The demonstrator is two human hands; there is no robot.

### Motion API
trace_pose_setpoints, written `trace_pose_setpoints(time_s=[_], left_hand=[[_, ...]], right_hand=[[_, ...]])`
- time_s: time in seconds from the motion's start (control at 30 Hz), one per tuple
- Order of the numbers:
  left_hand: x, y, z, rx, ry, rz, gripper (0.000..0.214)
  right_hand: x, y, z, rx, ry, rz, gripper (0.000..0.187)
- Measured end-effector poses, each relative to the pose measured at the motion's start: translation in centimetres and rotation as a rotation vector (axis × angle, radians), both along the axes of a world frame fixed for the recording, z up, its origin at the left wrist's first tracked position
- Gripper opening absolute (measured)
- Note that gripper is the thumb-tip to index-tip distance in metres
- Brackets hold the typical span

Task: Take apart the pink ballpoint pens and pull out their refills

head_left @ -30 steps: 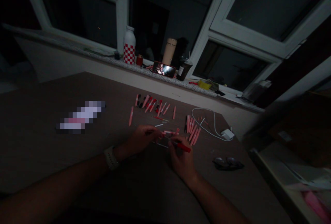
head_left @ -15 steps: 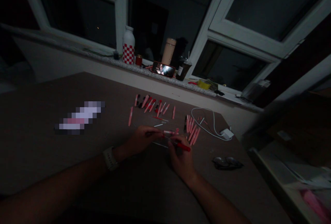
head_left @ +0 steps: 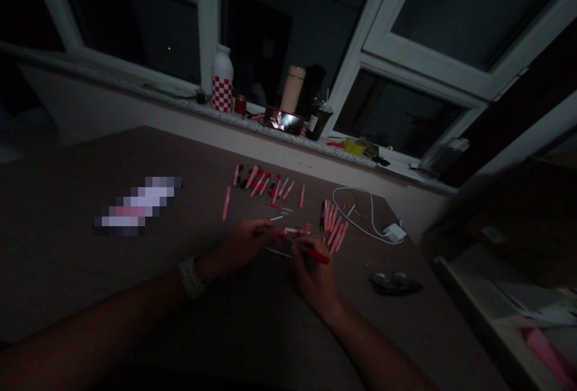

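Note:
Both my hands meet low over a dark table (head_left: pixel 67 270) in dim light. My right hand (head_left: pixel 315 277) is closed round a red pen (head_left: pixel 315 254) that points right. My left hand (head_left: pixel 246 240), a pale watch (head_left: pixel 189 278) on its wrist, pinches a thin part at the pen's left end. Just beyond my fingers lie a short pink piece (head_left: pixel 295 230) and a thin white refill (head_left: pixel 276 218). Farther back a row of pink and red pen parts (head_left: pixel 264 183) is spread out. A bundle of pink pens (head_left: pixel 334 222) lies to the right.
A white cable with charger (head_left: pixel 393 232) lies right of the pens, folded glasses (head_left: pixel 395 283) nearer me. On the windowsill stand a checked bottle (head_left: pixel 222 78), a beige flask (head_left: pixel 292 89), a lit phone (head_left: pixel 283 120) and a dark cup (head_left: pixel 317 124).
Hands and pen stay nearly as they were; only the view has shifted slightly.

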State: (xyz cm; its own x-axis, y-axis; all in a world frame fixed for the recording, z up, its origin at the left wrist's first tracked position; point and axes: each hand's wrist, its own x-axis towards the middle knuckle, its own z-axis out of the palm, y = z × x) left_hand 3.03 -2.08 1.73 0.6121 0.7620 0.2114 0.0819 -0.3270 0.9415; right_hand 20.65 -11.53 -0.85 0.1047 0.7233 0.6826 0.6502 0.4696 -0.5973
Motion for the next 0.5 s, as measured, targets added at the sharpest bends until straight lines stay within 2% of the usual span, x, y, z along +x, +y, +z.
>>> trace_pose_setpoints(time_s=[0.2, 0.5], left_hand=[[-0.05, -0.24, 0.11, -0.036, 0.034, 0.013, 0.034], [0.18, -0.02, -0.36, -0.039, -0.018, -0.007, 0.027]], right_hand=[[-0.12, -0.05, 0.15, -0.021, 0.007, 0.016, 0.012], [0.00, 0.12, 0.05, -0.001, -0.021, 0.024, 0.011]])
